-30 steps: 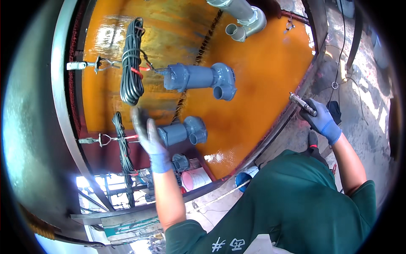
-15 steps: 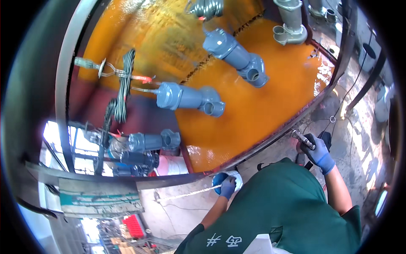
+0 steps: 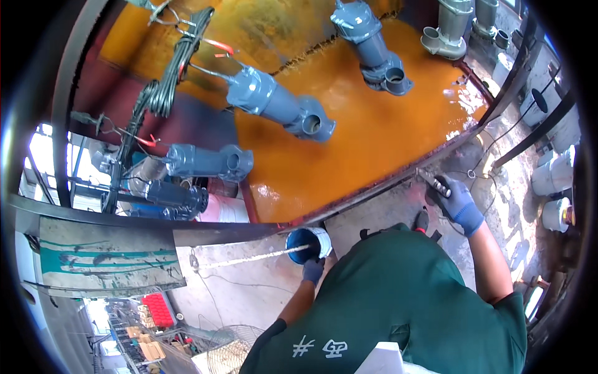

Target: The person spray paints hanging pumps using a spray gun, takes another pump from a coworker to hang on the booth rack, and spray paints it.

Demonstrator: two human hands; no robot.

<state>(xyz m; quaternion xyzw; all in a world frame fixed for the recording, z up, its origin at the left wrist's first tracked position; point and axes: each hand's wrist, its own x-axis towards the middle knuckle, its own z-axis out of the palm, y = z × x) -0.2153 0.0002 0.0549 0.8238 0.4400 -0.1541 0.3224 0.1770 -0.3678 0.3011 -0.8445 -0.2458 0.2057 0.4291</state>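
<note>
Blue bucket [image 3: 321, 240] at left, metal tool [image 3: 433, 182] at right.
The left hand [image 3: 313, 270] meets the bucket's near rim, its grip impossible to tell; the right hand [image 3: 462, 207] wraps around the tool, which points toward the orange panel [image 3: 367, 137].

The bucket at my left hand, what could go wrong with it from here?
Tipping: your left hand is at one side of the bucket, so an uneven pull might tilt it.

Snagging: what looks like a long pale stick juts well past the rim; knocking it could jolt the bucket.

Steadying: your right hand holds a metal tool, so it may be slow to help.
</note>
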